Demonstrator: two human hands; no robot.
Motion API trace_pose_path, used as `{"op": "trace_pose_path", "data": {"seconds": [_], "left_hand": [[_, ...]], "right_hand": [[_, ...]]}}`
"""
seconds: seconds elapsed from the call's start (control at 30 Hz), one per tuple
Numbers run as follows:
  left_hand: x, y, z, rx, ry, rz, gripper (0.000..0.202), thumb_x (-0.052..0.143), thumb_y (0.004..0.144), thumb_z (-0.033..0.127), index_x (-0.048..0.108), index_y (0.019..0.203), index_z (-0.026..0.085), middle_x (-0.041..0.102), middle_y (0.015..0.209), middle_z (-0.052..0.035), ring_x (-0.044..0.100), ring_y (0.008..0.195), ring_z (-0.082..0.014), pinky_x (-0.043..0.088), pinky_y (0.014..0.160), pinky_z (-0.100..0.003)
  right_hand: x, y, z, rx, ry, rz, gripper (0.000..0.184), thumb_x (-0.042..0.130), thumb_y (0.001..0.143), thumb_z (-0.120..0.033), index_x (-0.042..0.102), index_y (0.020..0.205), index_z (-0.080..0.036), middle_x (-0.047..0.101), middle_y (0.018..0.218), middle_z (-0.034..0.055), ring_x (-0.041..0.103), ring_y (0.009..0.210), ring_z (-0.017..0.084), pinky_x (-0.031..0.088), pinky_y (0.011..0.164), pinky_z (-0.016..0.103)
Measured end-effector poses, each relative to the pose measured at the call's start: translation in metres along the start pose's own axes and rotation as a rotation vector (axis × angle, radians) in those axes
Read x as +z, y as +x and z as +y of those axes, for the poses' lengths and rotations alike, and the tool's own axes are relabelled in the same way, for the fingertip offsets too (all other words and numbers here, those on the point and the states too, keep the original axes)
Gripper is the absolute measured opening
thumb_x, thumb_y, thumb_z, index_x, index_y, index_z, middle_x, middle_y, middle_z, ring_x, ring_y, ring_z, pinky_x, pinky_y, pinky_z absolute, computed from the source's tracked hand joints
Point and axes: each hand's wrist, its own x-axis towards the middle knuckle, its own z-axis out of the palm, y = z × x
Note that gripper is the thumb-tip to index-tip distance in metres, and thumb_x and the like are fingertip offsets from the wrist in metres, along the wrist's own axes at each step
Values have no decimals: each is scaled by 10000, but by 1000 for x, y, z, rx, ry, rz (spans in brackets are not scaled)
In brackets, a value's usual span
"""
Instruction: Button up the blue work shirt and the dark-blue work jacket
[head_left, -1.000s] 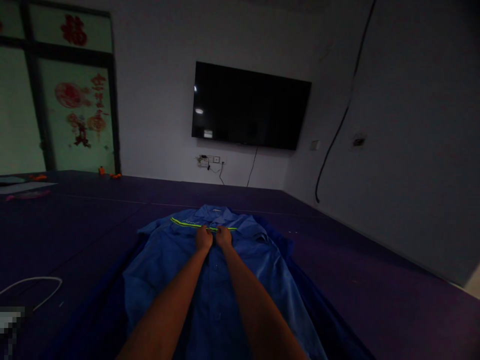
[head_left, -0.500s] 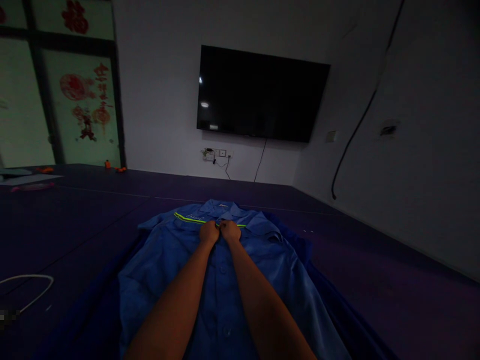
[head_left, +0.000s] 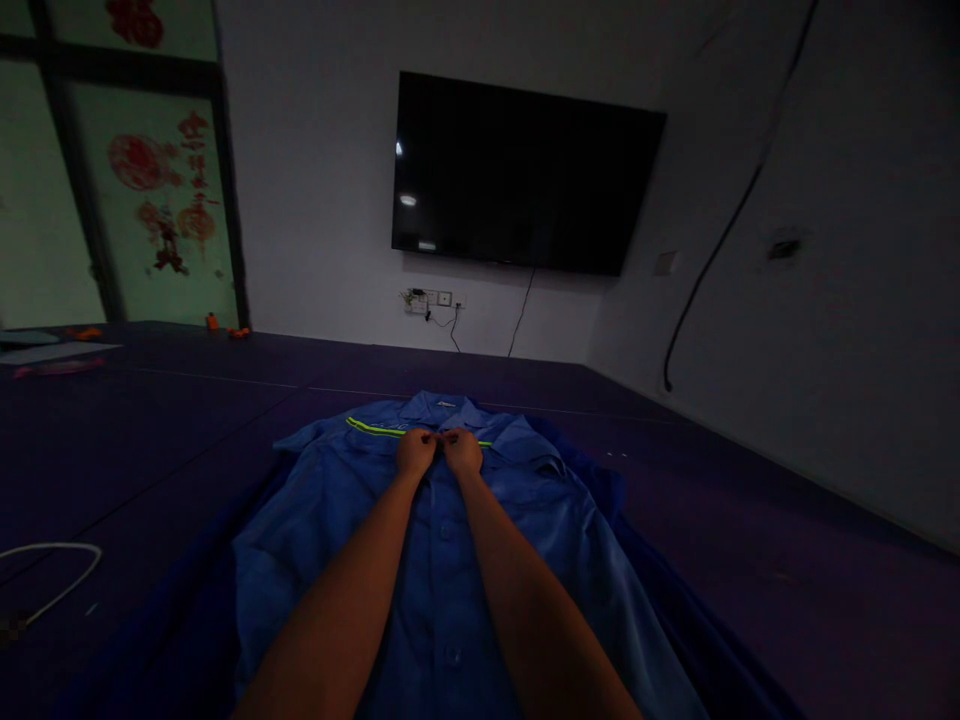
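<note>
A blue short-sleeved work shirt (head_left: 315,545) lies spread face up, its collar at the far end and a yellow-green stripe across the chest. Both my hands meet at its front placket, just below the collar. My left hand (head_left: 417,452) pinches the shirt's front edge from the left. From the right, my right hand (head_left: 462,452) pinches it too, fingertips almost touching the left ones. Whatever button is between the fingers is hidden. Lower buttons show along the placket between my forearms. Darker blue cloth (head_left: 187,590) lies beneath the shirt.
The shirt lies on a dark purple floor (head_left: 750,560). A white cable (head_left: 75,546) curls at the left. Small orange objects (head_left: 238,333) stand by the glass door. A television (head_left: 525,180) hangs on the far wall above sockets (head_left: 431,298); a black cable (head_left: 705,280) runs down the right wall.
My fingers have shifted slightly at the placket, with the fingertips now lifted and closer together. The camera view has tilted a little. The shirt stays in place.
</note>
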Motion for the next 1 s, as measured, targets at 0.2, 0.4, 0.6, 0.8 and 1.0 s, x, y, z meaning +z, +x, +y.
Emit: {"op": "trace_pose_path", "data": {"seconds": [0.2,0.4,0.6,0.8,1.0], "left_hand": [[1,1,-3,-15,-57,27,194,490,793,172,683,778,154,693,808,-51,607,753,-123,414,665,-207],[3,3,-4,-41,-81,33,190,496,795,190,681,776,152,692,807,-57,609,762,-136,423,683,-224],[4,4,-4,-28,-127,26,195,488,791,158,679,829,145,692,855,-64,616,800,-139,442,724,-227],[4,4,-4,2,-149,25,188,496,783,140,677,835,134,689,871,-72,614,828,-142,446,773,-244],[6,5,-5,15,-160,12,189,528,761,115,673,878,143,688,911,-67,614,849,-142,453,797,-254]], "right_hand": [[1,-1,-1,-3,25,12,122,575,792,-205,673,863,-198,680,817,23,628,789,151,443,690,197],[3,0,-1,10,31,23,128,576,782,-189,682,849,-162,682,797,58,635,777,168,445,685,202],[5,0,-1,15,28,36,150,572,766,-169,683,861,-133,682,820,94,635,802,189,446,685,211],[5,1,0,-14,69,44,153,558,772,-173,682,848,-129,684,811,81,636,779,171,448,694,200],[4,3,1,-42,113,45,189,523,755,-113,691,832,-152,691,811,55,637,758,160,457,692,195]]}}
